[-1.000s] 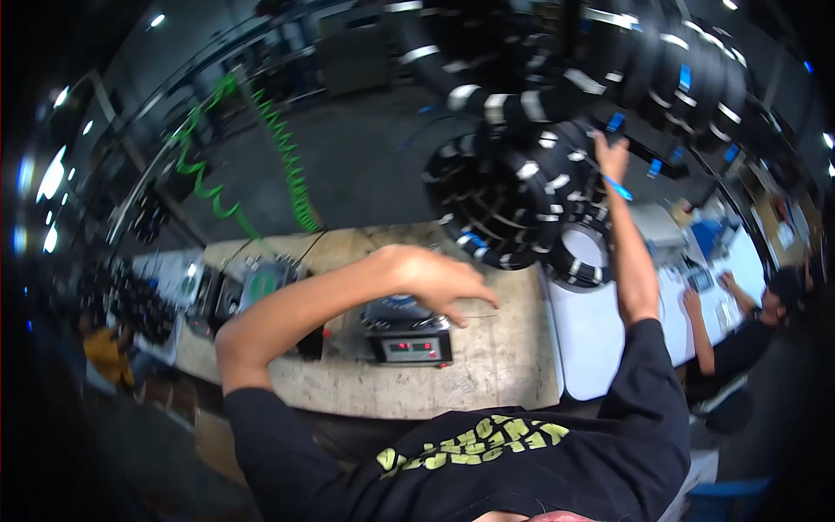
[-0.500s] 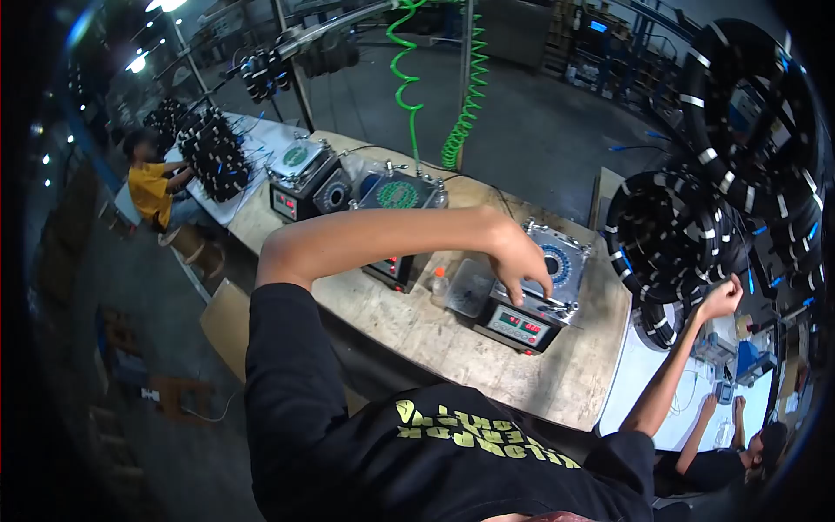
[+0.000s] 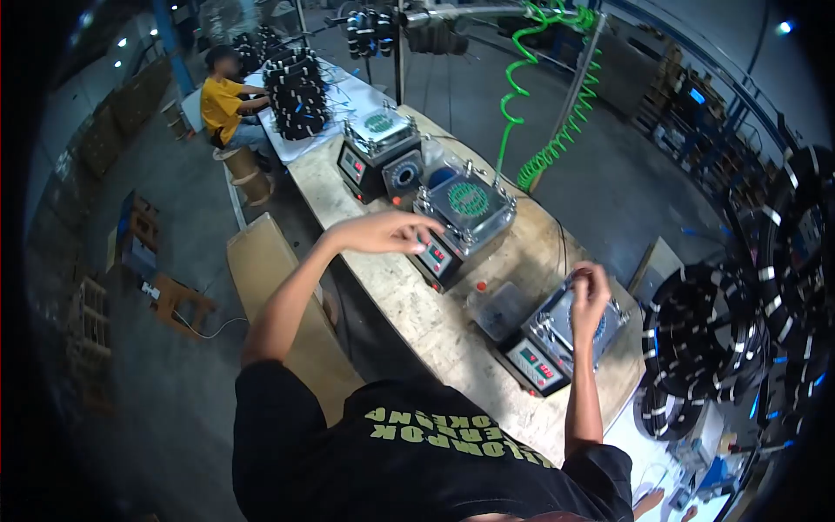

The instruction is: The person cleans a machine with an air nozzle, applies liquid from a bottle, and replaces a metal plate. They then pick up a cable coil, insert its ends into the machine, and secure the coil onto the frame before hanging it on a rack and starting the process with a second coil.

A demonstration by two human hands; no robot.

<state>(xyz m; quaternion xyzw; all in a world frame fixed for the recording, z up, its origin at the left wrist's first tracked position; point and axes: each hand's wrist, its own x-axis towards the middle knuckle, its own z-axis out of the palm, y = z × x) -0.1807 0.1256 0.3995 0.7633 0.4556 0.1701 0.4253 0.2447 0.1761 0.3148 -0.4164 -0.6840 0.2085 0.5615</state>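
Note:
My left hand (image 3: pixel 389 233) is raised at the front edge of the middle bench machine (image 3: pixel 477 228), its fingers stretched and apart, with nothing seen in them. That machine has a round green disc (image 3: pixel 469 198) on top and a red digital display (image 3: pixel 434 255). Over the right bench machine (image 3: pixel 541 364) is my right hand (image 3: pixel 591 291), its fingers curled together. Whatever they may hold is too small or hidden to make out. The hand covers part of that machine's round top plate.
A clear plastic tub (image 3: pixel 499 311) lies between the two machines. A third machine (image 3: pixel 380 157) stands farther left on the wooden table (image 3: pixel 409 317). Black cable coils (image 3: pixel 700 339) are at right. Green coiled hoses (image 3: pixel 515 96) hang behind. A person in yellow (image 3: pixel 223 109) sits far left.
The view has turned left. My left hand has left the right machine for the middle one. My right hand has come from beside the cable coils to over the right machine.

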